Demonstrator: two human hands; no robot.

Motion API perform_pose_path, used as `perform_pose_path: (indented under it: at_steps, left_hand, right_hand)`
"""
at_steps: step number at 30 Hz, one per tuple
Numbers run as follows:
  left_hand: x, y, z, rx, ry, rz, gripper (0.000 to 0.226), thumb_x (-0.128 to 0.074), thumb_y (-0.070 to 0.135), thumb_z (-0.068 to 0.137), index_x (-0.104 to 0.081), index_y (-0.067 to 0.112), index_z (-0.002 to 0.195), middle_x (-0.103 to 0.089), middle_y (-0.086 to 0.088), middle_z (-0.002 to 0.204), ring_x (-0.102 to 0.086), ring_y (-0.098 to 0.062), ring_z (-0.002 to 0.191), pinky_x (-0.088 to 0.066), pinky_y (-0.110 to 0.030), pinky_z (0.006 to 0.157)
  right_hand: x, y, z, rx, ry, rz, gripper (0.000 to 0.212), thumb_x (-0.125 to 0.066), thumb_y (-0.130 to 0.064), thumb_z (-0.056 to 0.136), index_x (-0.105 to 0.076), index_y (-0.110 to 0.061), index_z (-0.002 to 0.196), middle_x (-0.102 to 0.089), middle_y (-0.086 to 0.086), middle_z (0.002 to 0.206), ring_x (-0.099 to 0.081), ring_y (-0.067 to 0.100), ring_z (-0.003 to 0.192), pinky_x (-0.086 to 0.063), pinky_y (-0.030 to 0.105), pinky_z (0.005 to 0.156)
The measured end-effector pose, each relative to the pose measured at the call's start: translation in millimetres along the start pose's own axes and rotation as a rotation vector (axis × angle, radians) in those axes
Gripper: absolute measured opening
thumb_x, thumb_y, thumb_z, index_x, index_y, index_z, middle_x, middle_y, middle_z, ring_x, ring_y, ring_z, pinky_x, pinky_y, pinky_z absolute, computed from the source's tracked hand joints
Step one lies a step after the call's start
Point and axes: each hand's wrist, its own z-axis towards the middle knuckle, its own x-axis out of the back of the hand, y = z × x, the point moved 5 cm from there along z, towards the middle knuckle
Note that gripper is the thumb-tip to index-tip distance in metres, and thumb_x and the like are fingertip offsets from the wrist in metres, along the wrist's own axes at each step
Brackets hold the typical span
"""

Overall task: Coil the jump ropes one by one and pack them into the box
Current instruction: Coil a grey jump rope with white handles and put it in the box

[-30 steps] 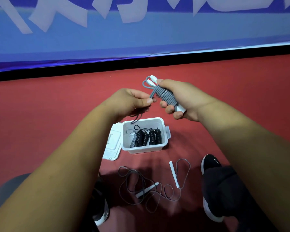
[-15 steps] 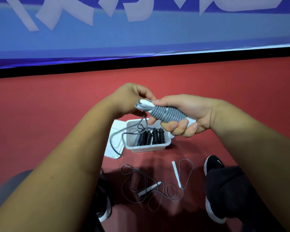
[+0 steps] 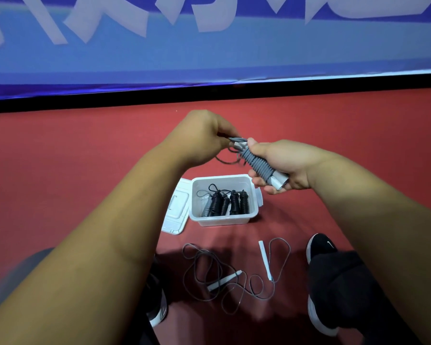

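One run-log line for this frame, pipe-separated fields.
step: coiling | right hand: grips wound grey rope | left hand: pinches its loose end | box: open, coiled ropes inside | floor: uncoiled rope waiting

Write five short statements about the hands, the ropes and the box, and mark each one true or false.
1. An uncoiled rope lies on the red floor, nearer the person than the box. True.
2. The box is empty. False: several coiled ropes, mostly black, sit in it.
3. The right hand grips a grey coiled rope. True.
4. The box is closed. False: its lid lies open beside it, on the person's left.
5. The left hand pinches the grey coiled rope's loose end near the bundle's top. True.
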Motion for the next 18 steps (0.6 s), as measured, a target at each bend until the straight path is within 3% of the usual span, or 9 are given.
perform_pose_path:
  at_steps: [2, 5, 8, 12, 15, 18]
  left_hand:
    - [-3.4, 1.0, 0.5, -0.011, -0.069, 0.126, 0.025, -0.079, 0.018, 0.090, -0.081, 0.028, 0.113, -0.079, 0.007, 0.096, -0.067, -0.006, 0.088, -0.043, -0.020, 0.076]
    - [-8.7, -1.1, -1.2, 0.029, -0.145, 0.213, 0.028, -0.082, 0.015, 0.087, -0.080, 0.024, 0.114, -0.079, 0.004, 0.099, -0.068, -0.009, 0.090, -0.045, -0.021, 0.079]
    - [-9.9, -8.7, -3.1, 0.128, -0.160, 0.170, 0.024, -0.089, 0.013, 0.078, -0.081, 0.021, 0.099, -0.078, 0.007, 0.088, -0.072, -0.010, 0.084, -0.054, -0.025, 0.082]
    - [-10.7, -17.5, -6.3, 0.228, -0.143, 0.153, 0.024, -0.095, 0.023, 0.072, -0.073, 0.017, 0.081, -0.075, 0.003, 0.076, -0.068, -0.017, 0.073, -0.048, -0.025, 0.068]
    - [-11.3, -28.0, -10.4, 0.312, -0.123, 0.140, 0.020, -0.089, 0.031, 0.079, -0.075, 0.017, 0.083, -0.076, -0.003, 0.077, -0.073, -0.023, 0.075, -0.058, -0.033, 0.073]
    - [-13.0, -37.0, -16.3, 0.413, -0.112, -0.087, 0.018, -0.075, 0.025, 0.095, -0.076, 0.010, 0.084, -0.076, -0.011, 0.074, -0.073, -0.027, 0.062, -0.064, -0.037, 0.067]
  right_hand:
    - [2.3, 0.1, 2.4, 0.013, 0.036, 0.115, 0.044, -0.052, -0.065, 0.104, -0.065, -0.027, 0.122, -0.077, -0.001, 0.092, -0.072, 0.014, 0.064, -0.057, 0.032, 0.060]
    - [3.4, -3.9, 4.7, 0.074, 0.068, 0.206, 0.044, -0.056, -0.062, 0.104, -0.067, -0.022, 0.117, -0.073, 0.000, 0.091, -0.064, 0.014, 0.060, -0.053, 0.031, 0.057]
    - [-4.6, -11.1, 2.9, 0.156, 0.040, 0.229, 0.039, -0.057, -0.062, 0.103, -0.065, -0.024, 0.108, -0.064, 0.001, 0.084, -0.051, 0.014, 0.054, -0.041, 0.025, 0.052]
    - [-18.7, -19.4, -2.3, 0.231, 0.011, 0.238, 0.041, -0.064, -0.066, 0.097, -0.066, -0.027, 0.107, -0.061, 0.000, 0.076, -0.045, 0.015, 0.052, -0.032, 0.025, 0.056]
    - [-24.7, -23.0, -4.7, 0.265, 0.003, 0.221, 0.039, -0.067, -0.065, 0.095, -0.066, -0.029, 0.108, -0.060, 0.003, 0.079, -0.044, 0.017, 0.052, -0.033, 0.025, 0.054]
    - [-27.1, -24.8, -5.3, 0.270, 0.000, 0.236, 0.037, -0.066, -0.060, 0.096, -0.064, -0.024, 0.105, -0.060, 0.006, 0.081, -0.043, 0.018, 0.051, -0.033, 0.026, 0.052]
